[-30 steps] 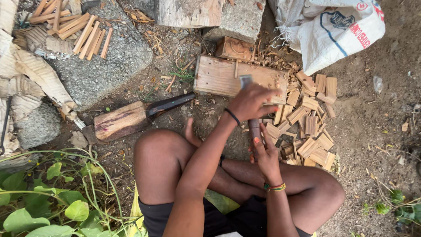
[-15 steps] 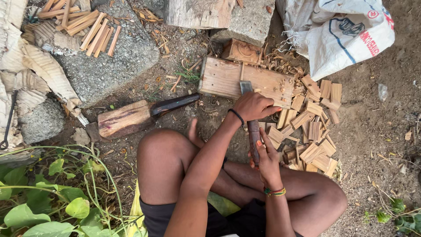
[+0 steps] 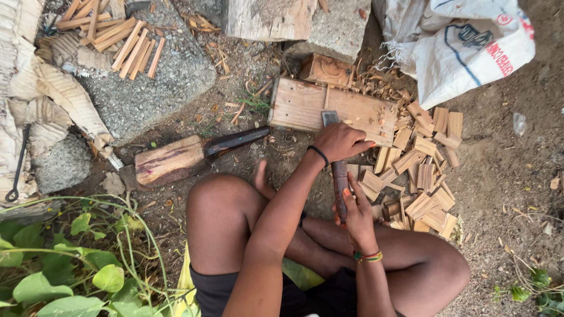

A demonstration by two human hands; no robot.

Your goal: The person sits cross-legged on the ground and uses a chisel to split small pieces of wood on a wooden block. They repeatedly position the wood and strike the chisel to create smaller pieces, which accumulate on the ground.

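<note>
Hands first: our left hand (image 3: 341, 142) closes over the upper end of a chisel (image 3: 336, 158), its metal blade (image 3: 329, 117) resting on the wooden block (image 3: 299, 105), probably for steadying. Our right hand (image 3: 357, 210) grips the dark handle (image 3: 339, 182) lower down. Cut wood pieces (image 3: 420, 170) lie heaped just beside the block; a wooden mallet (image 3: 170, 159) rests apart, by our knee. What the blade cuts, our fingers hide. A white sack (image 3: 470, 53) is cropped above.
</note>
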